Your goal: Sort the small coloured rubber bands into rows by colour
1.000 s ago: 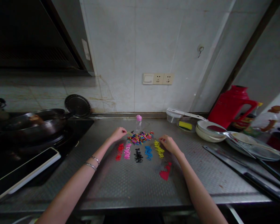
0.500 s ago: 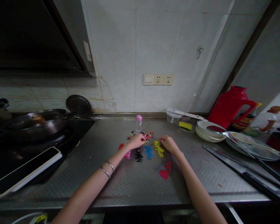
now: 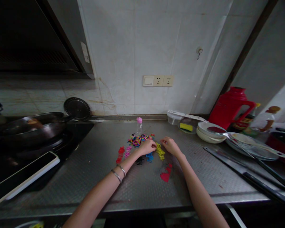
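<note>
My left hand (image 3: 147, 147), silver bangles on its wrist, reaches over the middle of the counter with its fingers pinched at the left edge of the yellow rubber bands (image 3: 160, 152). Whatever those fingertips hold is too small to make out. Just right of the same yellow row is my right hand (image 3: 170, 145), fingers bent together, their contents hidden. A mixed heap of small coloured rubber bands (image 3: 139, 139) lies behind my left hand. Red (image 3: 120, 154), pink (image 3: 128, 151), black (image 3: 140, 161) and blue (image 3: 149, 157) groups lie in rows, the black and blue partly covered by my left hand.
A small clear bottle with a pink top (image 3: 139, 125) stands behind the heap. Red paper-like pieces (image 3: 165, 174) lie nearer me. To the right are a knife (image 3: 228, 163), bowls (image 3: 210, 136), a sponge (image 3: 186, 127) and a red flask (image 3: 229, 109); left, a phone (image 3: 26, 175) and a wok (image 3: 35, 129).
My left hand has moved right, from over the mixed heap to the yellow rubber bands, uncovering the red and pink groups. My right hand stays beside the yellow row. The view has shifted slightly.
</note>
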A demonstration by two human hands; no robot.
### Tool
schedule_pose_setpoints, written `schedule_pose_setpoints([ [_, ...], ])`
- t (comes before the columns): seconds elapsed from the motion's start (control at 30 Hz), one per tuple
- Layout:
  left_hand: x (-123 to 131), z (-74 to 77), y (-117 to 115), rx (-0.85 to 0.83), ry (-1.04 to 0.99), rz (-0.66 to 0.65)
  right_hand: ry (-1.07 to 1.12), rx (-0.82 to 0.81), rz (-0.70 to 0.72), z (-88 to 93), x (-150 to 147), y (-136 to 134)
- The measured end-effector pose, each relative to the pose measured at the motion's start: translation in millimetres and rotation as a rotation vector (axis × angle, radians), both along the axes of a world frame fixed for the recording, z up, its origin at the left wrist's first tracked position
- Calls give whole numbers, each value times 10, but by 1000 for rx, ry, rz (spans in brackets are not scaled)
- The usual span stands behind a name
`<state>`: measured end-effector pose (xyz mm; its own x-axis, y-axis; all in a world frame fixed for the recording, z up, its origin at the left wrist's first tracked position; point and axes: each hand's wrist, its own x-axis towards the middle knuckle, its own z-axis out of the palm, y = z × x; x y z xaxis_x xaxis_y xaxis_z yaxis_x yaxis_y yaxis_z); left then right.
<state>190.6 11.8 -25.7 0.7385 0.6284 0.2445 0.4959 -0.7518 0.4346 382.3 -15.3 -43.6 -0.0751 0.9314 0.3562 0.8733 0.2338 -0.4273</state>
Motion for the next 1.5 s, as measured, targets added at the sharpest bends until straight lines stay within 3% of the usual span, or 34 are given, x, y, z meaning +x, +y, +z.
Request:
schedule_pose_setpoints([
  [0.13,-274,83,43,-1,-108,59,-4,3,8,21,-13,-17],
  [0.27,-736,100,192,-81,-190,183,-5,4,20,42,-35,-34],
  [0.43,-1355,22,371,-131,-278,347,-15,-11,15,51,-56,-49],
  [0.57,-1650,-86,452,-171,-363,399,-10,1,32,53,-77,-49],
  [0.93,-1808,-136,464,-197,-393,477,43,42,95,59,-156,-37],
  [1.23,-1821,-165,460,-222,-352,532,-62,-67,134,119,-362,115],
  [1.5,-1813,-178,466,-204,-342,502,-124,-118,167,155,-544,234],
])
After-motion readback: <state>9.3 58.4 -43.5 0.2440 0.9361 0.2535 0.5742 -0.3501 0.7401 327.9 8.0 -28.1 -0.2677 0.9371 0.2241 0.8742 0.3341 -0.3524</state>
